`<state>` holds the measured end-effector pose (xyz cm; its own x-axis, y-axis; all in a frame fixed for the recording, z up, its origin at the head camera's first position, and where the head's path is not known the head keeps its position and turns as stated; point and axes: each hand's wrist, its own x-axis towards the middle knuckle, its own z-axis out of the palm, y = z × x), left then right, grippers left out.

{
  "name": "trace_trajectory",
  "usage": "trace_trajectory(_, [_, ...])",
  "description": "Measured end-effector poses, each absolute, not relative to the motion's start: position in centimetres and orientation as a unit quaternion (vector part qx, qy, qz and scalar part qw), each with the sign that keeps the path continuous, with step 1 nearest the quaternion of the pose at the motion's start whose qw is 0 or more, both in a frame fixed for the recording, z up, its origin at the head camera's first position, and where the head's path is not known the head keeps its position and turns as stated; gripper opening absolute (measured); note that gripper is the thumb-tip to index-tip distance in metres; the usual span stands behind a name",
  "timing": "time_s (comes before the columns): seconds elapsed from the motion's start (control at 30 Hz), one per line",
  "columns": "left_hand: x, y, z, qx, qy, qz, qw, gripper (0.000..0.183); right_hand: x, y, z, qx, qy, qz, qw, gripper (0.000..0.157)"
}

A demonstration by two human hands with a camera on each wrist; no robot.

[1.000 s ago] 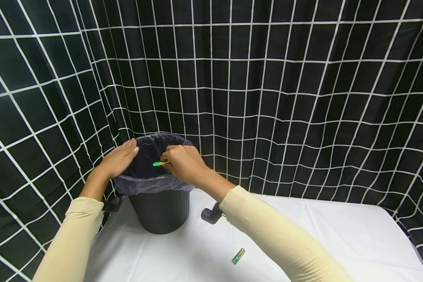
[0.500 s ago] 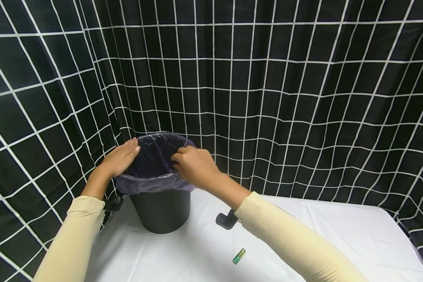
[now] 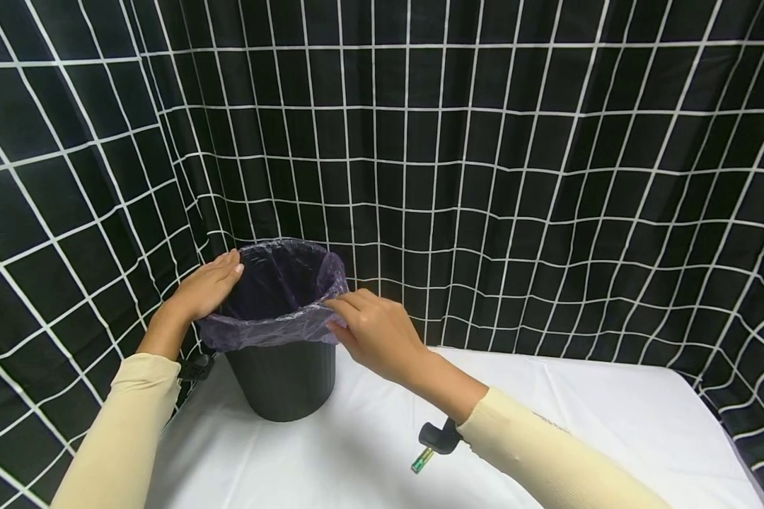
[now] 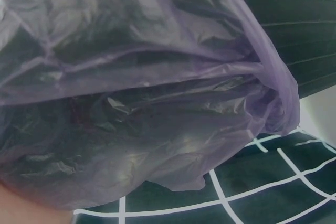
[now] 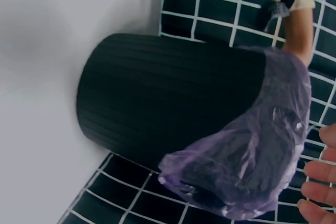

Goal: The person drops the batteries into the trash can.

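A black trash bin (image 3: 284, 382) stands at the left of the table, lined with a translucent purple bag (image 3: 261, 334) folded over its rim. My left hand (image 3: 205, 286) rests on the bin's left rim, fingers straight and together. Just off the right rim is my right hand (image 3: 375, 332), its fingers loosely bent with nothing between them. The right wrist view shows its fingers (image 5: 320, 174) at the right edge, beside the bag. A green and gold battery (image 3: 422, 461) lies on the table, partly covered by the right wrist's camera. The bottom of the bin is hidden.
A white cloth covers the table (image 3: 331, 466). Black curtains with a white grid (image 3: 458, 177) hang behind and to the left, close to the bin. Black cameras are worn on both wrists, the right one (image 3: 439, 437) hanging low over the table.
A second battery, pinched in my right hand over the bin one second ago, is out of sight. That hand has moved right, to the rim, and its fingers have loosened. The left hand stays.
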<state>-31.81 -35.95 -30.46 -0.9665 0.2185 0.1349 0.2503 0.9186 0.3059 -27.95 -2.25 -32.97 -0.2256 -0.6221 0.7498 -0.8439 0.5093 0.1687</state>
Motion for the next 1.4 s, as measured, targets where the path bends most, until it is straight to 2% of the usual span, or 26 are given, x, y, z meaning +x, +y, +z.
trace_trajectory(0.23, [-31.8,-36.3,-30.3,-0.123,-0.977,-0.167,0.051,0.066,-26.9,-0.3,-34.9,0.475,-0.766,0.142,0.408,0.027])
trace_trajectory(0.83, [-31.7,-35.7,-30.4,-0.127,-0.976,-0.171,0.056,0.066,-24.8,6.8,-42.6,0.423,-0.809,0.202,0.355,0.032])
trace_trajectory(1.1, [-31.7,-35.7,-30.6,-0.125,-0.975,-0.174,0.057,0.065,-24.2,9.5,-46.2,0.382,-0.834,0.228,0.327,0.027])
trace_trajectory(1.4, [-31.6,-35.9,-30.5,-0.125,-0.976,-0.171,0.058,0.066,-23.9,10.8,-48.4,0.374,-0.846,0.215,0.312,0.024])
